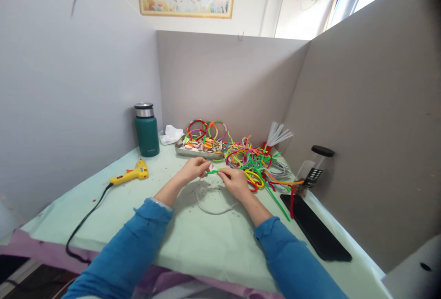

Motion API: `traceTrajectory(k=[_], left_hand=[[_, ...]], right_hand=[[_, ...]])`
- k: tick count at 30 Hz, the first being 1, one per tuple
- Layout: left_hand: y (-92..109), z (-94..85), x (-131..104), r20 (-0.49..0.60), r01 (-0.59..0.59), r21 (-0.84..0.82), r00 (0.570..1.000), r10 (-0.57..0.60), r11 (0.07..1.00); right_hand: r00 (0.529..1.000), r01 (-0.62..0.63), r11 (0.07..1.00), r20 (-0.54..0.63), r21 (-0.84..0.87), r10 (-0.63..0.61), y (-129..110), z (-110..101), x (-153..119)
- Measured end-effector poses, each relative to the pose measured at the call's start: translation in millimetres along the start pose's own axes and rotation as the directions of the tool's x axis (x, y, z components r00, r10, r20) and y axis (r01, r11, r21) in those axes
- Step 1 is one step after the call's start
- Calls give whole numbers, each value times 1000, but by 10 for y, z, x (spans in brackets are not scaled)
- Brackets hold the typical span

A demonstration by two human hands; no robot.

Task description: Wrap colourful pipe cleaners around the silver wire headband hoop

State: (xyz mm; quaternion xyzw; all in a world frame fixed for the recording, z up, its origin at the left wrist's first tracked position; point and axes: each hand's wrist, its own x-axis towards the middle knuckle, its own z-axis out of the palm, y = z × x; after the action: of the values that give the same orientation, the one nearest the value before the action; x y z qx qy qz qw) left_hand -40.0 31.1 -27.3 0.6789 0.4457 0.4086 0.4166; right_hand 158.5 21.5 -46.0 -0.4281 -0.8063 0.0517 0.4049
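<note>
A short green pipe cleaner (212,172) stretches between my two hands over the middle of the table. My left hand (193,170) pinches its left end, fingertips together. On the other side, my right hand (234,181) has its thumb and fingers closed on the right end. Below them a thin whitish-grey hoop (214,213) curves down toward the table, its upper part running up to the hands. Whether the green piece is wrapped around the hoop is too small to tell. A pile of coloured pipe cleaners (251,156) lies just beyond my right hand.
A metal tray (200,154) of small pieces stands at the back, with coloured hoops (217,129) behind it. At left are a yellow glue gun (130,175) with a cord and a green bottle (147,133). A black phone-like slab (315,228) and clear jar (317,168) sit right.
</note>
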Motion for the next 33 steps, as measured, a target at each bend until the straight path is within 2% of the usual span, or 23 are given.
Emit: traceTrajectory(k=[2, 3, 5, 8, 11, 15, 18, 20, 22, 24, 26, 29, 33], left_hand=[[9, 3, -14, 95, 136, -63, 987, -129, 989], [8, 9, -20, 152, 166, -80, 977, -153, 983], [-4, 32, -27, 203, 152, -95, 970, -130, 984], [-44, 82, -15, 160, 64, -49, 986, -56, 997], [-84, 119, 10, 100, -33, 113, 995, 22, 993], [-99, 123, 30, 17, -125, 342, 992, 127, 931], [-89, 108, 34, -9, -173, 420, 981, 194, 891], [-74, 91, 27, 3, -162, 370, 985, 173, 915], [-56, 64, 8, 62, -94, 215, 995, 83, 972], [-40, 32, -19, 204, 32, -34, 979, -24, 999], [-34, -1, -41, 306, 166, -232, 948, -90, 958], [-46, -35, -51, 300, 253, -361, 943, -145, 897], [-69, -27, -20, 212, 203, -376, 969, -129, 904]], right_hand=[[1000, 23, 1000, -12, -4, -23, -26, 2, -5], [999, 31, 999, -12, -11, -31, -38, 1, -8], [999, 42, 999, 1, -33, -42, -58, -4, -11], [999, 48, 996, 17, -70, -47, -82, -16, -13], [999, 45, 995, 22, -90, -43, -102, -24, -9], [999, 24, 994, 39, -107, -20, -117, -22, 2], [999, 7, 995, 45, -96, -2, -114, -13, 10], [999, -4, 996, 37, -86, 8, -109, -9, 12], [1000, -9, 997, 26, -77, 11, -103, -8, 8], [1000, 6, 998, 26, -66, -4, -95, -13, 1], [999, 38, 998, 38, -44, -36, -80, -20, -7], [996, 81, 997, 46, -11, -80, -53, -24, -15], [994, 110, 994, 22, 10, -110, -36, -16, -18]])
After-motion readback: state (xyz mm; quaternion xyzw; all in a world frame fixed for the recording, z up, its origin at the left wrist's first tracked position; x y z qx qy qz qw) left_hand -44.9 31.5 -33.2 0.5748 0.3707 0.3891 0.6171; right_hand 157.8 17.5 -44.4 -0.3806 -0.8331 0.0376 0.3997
